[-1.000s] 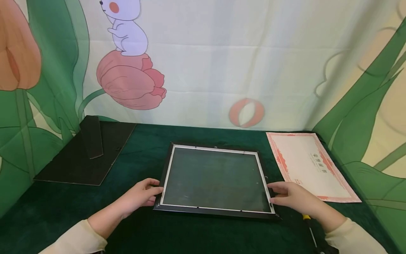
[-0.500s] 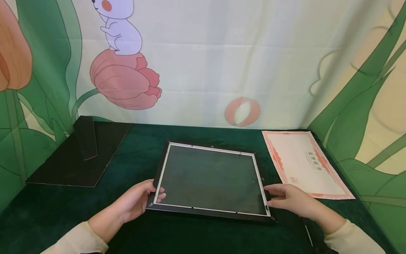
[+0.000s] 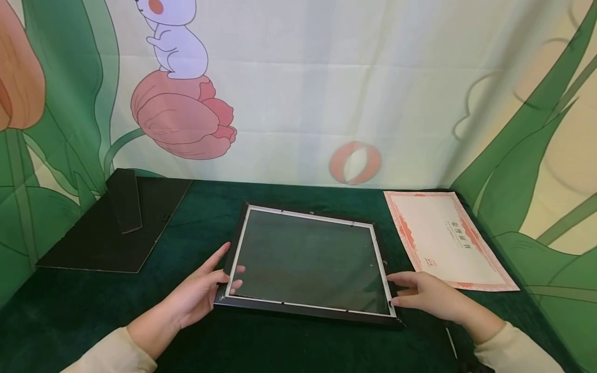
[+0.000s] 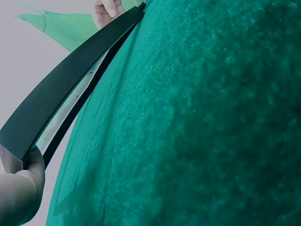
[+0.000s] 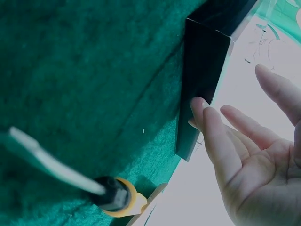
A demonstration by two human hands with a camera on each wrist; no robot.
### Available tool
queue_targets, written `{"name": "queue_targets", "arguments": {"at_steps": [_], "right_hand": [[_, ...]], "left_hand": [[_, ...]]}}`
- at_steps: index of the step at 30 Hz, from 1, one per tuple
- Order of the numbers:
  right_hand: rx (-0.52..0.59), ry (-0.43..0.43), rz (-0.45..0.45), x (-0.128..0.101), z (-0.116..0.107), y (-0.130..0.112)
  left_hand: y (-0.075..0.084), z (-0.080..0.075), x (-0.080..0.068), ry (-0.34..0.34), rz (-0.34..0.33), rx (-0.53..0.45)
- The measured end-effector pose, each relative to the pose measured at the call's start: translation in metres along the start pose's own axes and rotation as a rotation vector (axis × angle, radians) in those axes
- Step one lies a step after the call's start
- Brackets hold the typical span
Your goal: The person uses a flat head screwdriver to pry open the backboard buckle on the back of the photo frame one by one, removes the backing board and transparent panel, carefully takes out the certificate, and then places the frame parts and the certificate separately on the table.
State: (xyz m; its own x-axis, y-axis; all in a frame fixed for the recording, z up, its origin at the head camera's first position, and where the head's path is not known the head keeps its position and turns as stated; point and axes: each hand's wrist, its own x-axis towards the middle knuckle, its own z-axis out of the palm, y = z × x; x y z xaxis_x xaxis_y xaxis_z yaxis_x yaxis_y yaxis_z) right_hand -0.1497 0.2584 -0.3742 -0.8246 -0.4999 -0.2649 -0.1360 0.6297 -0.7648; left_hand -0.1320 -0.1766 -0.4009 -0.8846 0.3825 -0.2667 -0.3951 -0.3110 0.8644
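A black picture frame (image 3: 308, 312) with a clear pane and a white inner lip lies mid-table. My left hand (image 3: 193, 295) grips its left side near the front corner. Thumb on top, some fingers show through the pane from beneath, and the index finger extends along the outer edge. In the left wrist view, the frame's end at my left hand (image 4: 23, 193) is raised off the cloth. My right hand (image 3: 434, 295) is at the frame's right side. The right wrist view shows its loosely bent fingertips against the frame's side (image 5: 200, 80), with the thumb apart.
A black backing board (image 3: 102, 243) with a stand leg (image 3: 126, 202) lies at left. On the right is a pink-bordered certificate (image 3: 434, 228). A screwdriver with a yellow and black handle (image 5: 115, 195) lies near my right wrist. A printed curtain (image 3: 289, 103) hangs behind the table.
My left hand has moved from the frame's edge to grip it with fingers underneath, and its left side has risen. The view has shifted slightly. My right hand stays at the right side.
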Motion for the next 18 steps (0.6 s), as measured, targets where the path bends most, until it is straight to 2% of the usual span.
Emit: {"name": "queue_targets", "arguments": {"at_steps": [4, 11, 18], "right_hand": [[-0.009, 0.004, 0.005, 0.0012, -0.0001, 0.0013], [0.043, -0.025, -0.047, -0.0001, -0.0013, 0.0021], [-0.005, -0.004, -0.001, 0.0008, 0.0003, 0.0039]], "left_hand": [[0.0000, -0.0003, -0.0004, 0.001, -0.001, 0.023], [-0.0010, -0.0013, 0.0002, 0.012, -0.009, 0.056], [-0.0006, 0.0004, 0.0016, 0.038, -0.024, 0.107]]}}
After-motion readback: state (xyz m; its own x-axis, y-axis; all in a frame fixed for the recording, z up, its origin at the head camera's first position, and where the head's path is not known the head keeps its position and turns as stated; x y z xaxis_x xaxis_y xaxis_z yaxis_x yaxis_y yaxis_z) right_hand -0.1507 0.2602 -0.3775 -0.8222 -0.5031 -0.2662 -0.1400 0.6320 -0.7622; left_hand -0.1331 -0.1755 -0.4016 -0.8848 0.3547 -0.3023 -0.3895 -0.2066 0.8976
